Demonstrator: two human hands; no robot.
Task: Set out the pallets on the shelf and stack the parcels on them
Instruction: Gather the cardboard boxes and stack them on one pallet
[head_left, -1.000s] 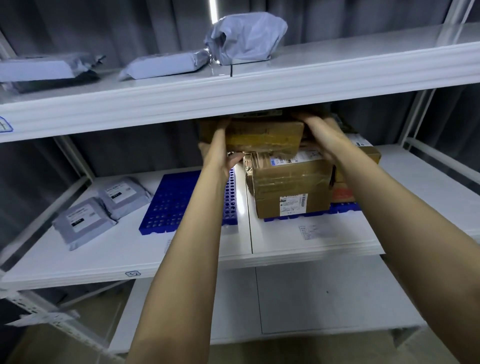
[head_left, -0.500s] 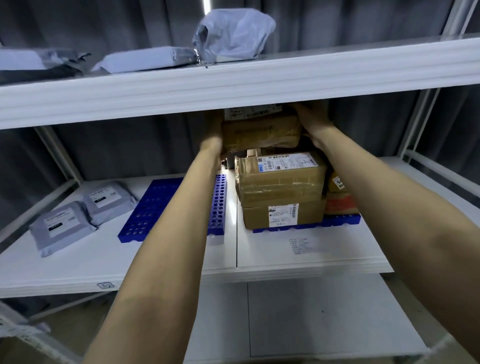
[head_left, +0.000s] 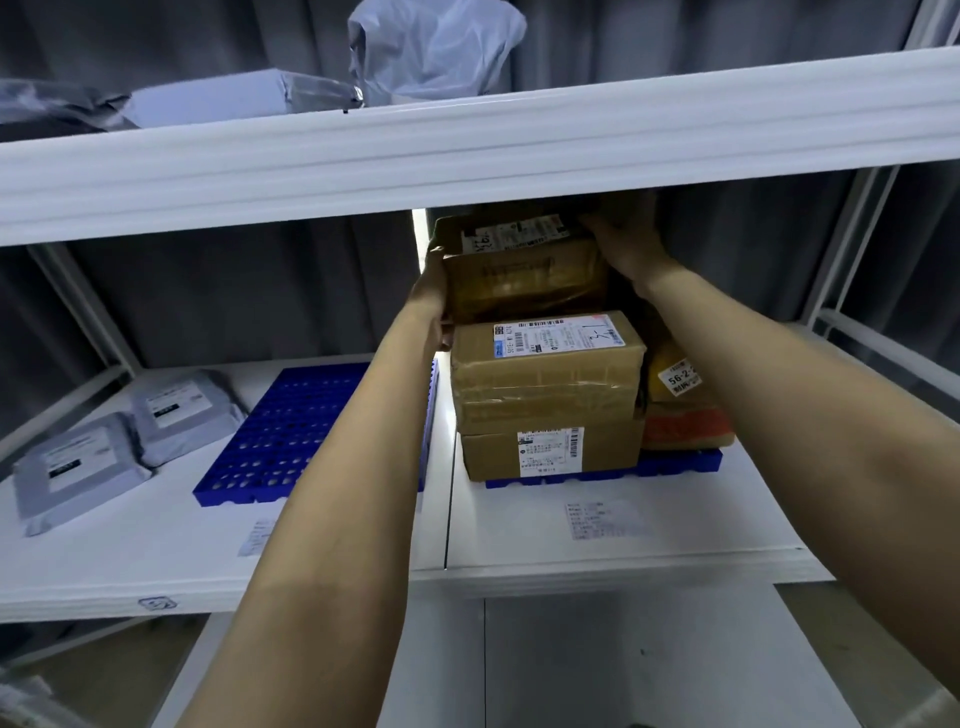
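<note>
Plainly, little writing is legible: a sticker on the side parcel (head_left: 675, 379) begins "56-2", and the middle parcel (head_left: 545, 374) carries a barcode label with a handwritten scrawl. The top parcel (head_left: 524, 275), brown and glossy with tape, has a white label too blurred to read. The left hand (head_left: 434, 296) grips its left end, and the right hand (head_left: 626, 244) clasps its upper right corner. The stack stands on a blue pallet (head_left: 675, 462) on the middle shelf (head_left: 623, 551).

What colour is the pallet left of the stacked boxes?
The pallet is blue, clearest in the head view.
</note>
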